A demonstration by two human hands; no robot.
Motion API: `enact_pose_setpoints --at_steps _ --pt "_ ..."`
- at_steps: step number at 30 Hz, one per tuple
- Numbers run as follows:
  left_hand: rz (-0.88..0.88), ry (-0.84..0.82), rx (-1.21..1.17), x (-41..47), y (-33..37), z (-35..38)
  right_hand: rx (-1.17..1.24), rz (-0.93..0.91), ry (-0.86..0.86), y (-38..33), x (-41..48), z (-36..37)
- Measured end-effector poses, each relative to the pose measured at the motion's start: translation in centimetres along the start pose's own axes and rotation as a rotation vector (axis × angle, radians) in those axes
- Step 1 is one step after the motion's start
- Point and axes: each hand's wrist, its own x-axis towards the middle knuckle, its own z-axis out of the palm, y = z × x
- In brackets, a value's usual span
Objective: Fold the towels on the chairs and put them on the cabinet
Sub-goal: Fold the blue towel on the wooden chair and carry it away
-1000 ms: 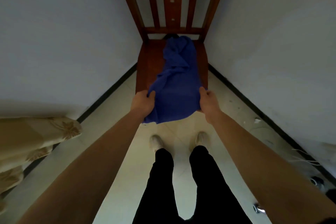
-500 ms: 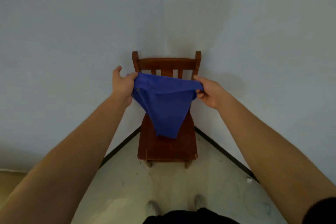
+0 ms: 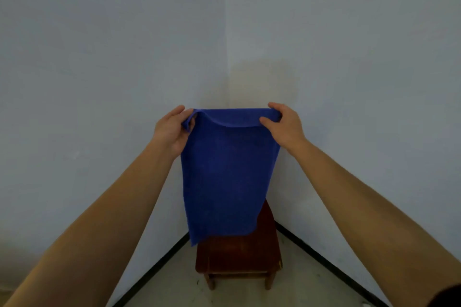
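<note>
A blue towel (image 3: 228, 177) hangs flat in front of me, held up by its two top corners. My left hand (image 3: 172, 129) pinches the top left corner, and my right hand (image 3: 284, 123) pinches the top right corner. The towel's lower edge hangs just above the seat of a brown wooden chair (image 3: 239, 254) that stands in the room's corner. The chair's back is hidden behind the towel. The cabinet is not in view.
Two pale walls meet in a corner right behind the chair. A dark skirting line runs along both walls at floor level. The pale floor (image 3: 237, 296) shows in front of the chair.
The towel was lifted off the chair seat, raised to chest height and spread out flat between both hands. The view rose from the floor to the wall corner.
</note>
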Motion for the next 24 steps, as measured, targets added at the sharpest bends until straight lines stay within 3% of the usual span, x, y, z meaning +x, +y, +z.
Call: enact_pose_setpoints --at_steps 3,10,12,17,21,24 --pt "-0.001 0.118 0.106 0.0 -0.2 -1.0 -0.002 0.045 0.085 0.9 -0.4 0.3" --pt "0.015 0.151 0.207 0.3 -2.1 -3.0 0.705 0.443 0.174 0.7 -1.9 0.4" --pt "0.081 0.137 0.274 0.6 -2.8 -3.4 0.754 0.463 0.213 0.5 -2.5 0.3" --pt "0.216 -0.032 0.559 -0.5 -3.7 -3.6 0.594 0.371 0.217 0.4 -4.5 0.5" --pt "0.361 -0.166 0.744 -2.3 -3.9 -4.0 0.051 0.079 0.197 0.2 -6.4 0.4" --pt "0.504 -0.062 0.853 -3.8 -3.0 -4.1 -0.202 -0.173 0.308 0.0 -7.5 -1.0"
